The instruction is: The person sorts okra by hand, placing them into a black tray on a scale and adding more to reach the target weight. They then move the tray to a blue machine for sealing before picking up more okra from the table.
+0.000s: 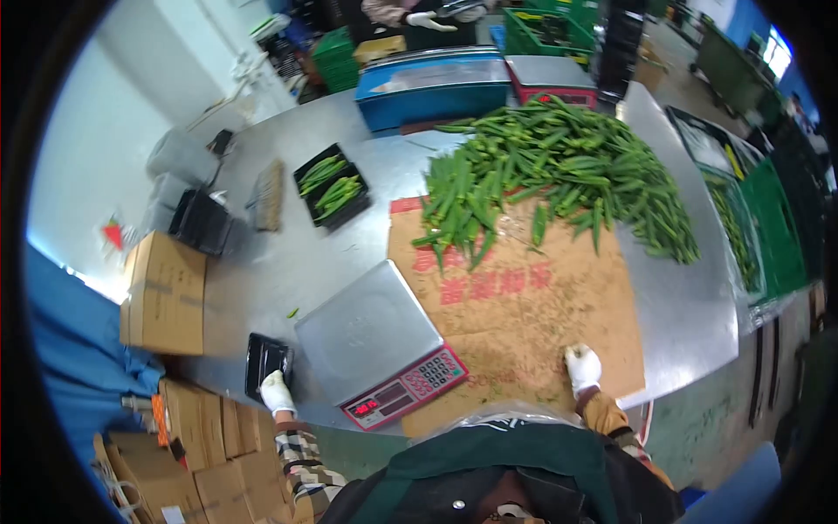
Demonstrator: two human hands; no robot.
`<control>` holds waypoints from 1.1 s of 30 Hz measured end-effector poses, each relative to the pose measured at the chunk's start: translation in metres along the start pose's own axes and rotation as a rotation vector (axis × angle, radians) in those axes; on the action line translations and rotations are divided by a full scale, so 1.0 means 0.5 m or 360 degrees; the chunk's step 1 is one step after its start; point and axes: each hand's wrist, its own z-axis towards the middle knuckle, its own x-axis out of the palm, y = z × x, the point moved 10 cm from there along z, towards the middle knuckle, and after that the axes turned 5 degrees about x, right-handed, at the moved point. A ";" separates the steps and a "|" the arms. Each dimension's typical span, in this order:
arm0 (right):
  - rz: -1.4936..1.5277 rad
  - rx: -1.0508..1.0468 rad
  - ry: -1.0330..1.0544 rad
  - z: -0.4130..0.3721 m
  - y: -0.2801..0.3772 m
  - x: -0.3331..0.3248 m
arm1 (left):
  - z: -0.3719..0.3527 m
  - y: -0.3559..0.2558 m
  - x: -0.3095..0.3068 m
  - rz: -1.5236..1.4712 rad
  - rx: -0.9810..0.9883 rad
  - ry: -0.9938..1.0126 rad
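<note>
My left hand (278, 393), in a white glove, closes on the near right edge of a black plastic tray (259, 356) at the table's left front. The tray seems to have nothing in it. My right hand (583, 368), also gloved in white, rests with curled fingers on the flattened cardboard sheet (524, 332); nothing shows in it. Between my hands sits a digital scale (371, 327) with a bare metal plate and a lit red display. A large heap of okra (567, 166) covers the far part of the cardboard.
Two black trays of okra (332, 185) sit beyond the scale, near a brush (269, 196). Stacked black trays (199, 220) and a cardboard box (166, 293) line the left. A blue wrapping machine (432, 92) and second scale (552, 79) stand behind. A co-worker's gloved hand (430, 21) shows beyond.
</note>
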 end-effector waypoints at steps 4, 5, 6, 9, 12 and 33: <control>0.0160 -0.0049 0.0043 -0.008 0.007 -0.010 | 0.017 -0.015 -0.034 0.0173 -0.0064 -0.0199; 0.0209 -0.0059 0.0074 -0.009 0.006 -0.009 | 0.006 -0.023 -0.060 -0.0092 -0.0162 -0.0474; 0.0260 -0.0069 0.0107 -0.010 0.006 -0.008 | -0.005 -0.048 -0.093 -0.0064 -0.0151 -0.0759; 0.0294 -0.0086 0.0133 -0.017 0.013 -0.020 | -0.036 -0.274 -0.167 0.0160 0.0195 -0.0949; 0.0285 -0.0015 0.0198 -0.012 0.009 -0.013 | -0.112 -0.485 -0.117 -0.0164 0.0606 -0.0707; 0.1022 -0.0137 0.0015 0.549 0.174 -0.086 | 0.163 -1.088 0.714 -0.0552 0.0265 0.1334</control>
